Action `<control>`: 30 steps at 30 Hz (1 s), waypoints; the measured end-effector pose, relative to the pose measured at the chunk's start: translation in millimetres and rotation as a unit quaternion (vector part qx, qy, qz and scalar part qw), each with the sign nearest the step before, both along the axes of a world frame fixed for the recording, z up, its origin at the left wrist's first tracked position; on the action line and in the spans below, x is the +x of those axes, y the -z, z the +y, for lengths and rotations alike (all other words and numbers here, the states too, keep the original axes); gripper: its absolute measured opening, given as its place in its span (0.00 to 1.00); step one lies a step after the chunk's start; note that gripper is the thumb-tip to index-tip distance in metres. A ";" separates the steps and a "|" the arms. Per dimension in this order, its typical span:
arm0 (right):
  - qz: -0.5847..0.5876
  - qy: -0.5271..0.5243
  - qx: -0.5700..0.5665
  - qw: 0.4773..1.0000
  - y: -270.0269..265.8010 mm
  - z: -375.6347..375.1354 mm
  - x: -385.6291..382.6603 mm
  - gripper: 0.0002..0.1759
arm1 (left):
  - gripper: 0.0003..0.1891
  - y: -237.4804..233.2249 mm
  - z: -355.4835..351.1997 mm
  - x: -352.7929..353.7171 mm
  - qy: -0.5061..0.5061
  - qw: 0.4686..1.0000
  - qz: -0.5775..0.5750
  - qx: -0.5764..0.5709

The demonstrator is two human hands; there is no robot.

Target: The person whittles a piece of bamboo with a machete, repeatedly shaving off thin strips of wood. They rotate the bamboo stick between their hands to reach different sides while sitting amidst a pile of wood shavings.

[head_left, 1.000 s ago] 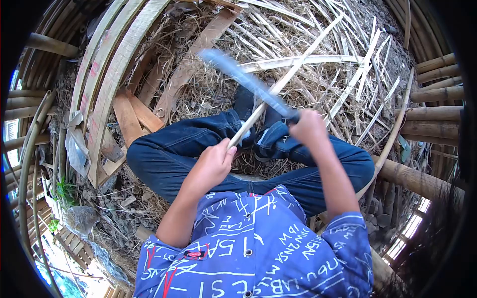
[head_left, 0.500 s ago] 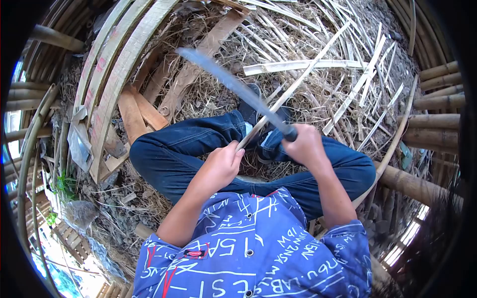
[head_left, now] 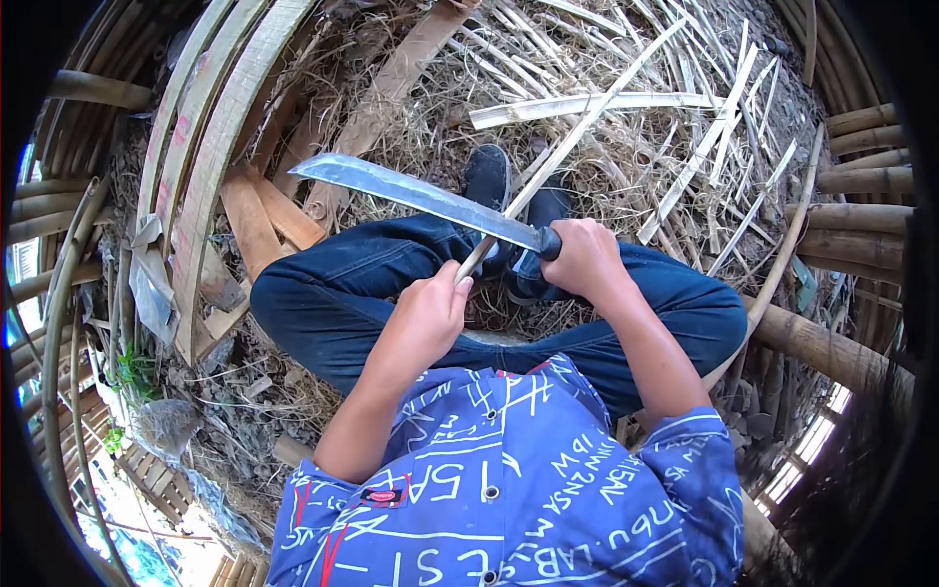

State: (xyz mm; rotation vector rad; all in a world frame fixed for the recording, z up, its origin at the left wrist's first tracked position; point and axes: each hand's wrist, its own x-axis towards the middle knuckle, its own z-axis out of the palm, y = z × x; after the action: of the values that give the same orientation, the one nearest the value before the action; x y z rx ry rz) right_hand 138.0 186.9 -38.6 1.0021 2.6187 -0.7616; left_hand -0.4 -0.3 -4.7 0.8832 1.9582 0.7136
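My left hand is closed around the near end of a long, pale bamboo strip, which slants away up and to the right. In my right hand is the dark handle of a machete. Its wide metal blade points up and to the left and crosses over the strip just beyond my left fingers. Both hands are above my crossed legs in dark jeans, with my dark shoes showing behind the blade.
Loose bamboo strips and curly shavings litter the ground ahead. Long boards and wood pieces lie at left. Bamboo poles wall the right side, and a thick pole lies beside my right knee.
The machete blade has swung down and to the left, lying flatter across the strip. My right hand has shifted slightly left; my left hand keeps hold of the strip.
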 end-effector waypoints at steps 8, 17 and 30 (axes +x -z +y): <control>-0.027 -0.017 0.052 0.998 0.4 3.7 -5.4 0.12 | 0.11 3.0 0.3 -4.4 0.000 1.000 -0.003 -0.009; -0.122 0.158 0.118 0.973 3.8 122.8 32.9 0.13 | 0.11 -10.1 -33.1 4.3 -0.017 0.998 -0.066 -0.009; -0.053 -0.006 -0.078 0.996 -30.5 -35.9 0.0 0.12 | 0.11 5.4 -4.2 8.8 0.023 1.000 0.001 0.021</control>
State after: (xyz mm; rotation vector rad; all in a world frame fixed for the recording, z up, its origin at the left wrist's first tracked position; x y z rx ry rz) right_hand 138.0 151.0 -8.1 0.9554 2.4312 -0.8710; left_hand 8.4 -4.5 -10.0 0.9511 1.9257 0.7298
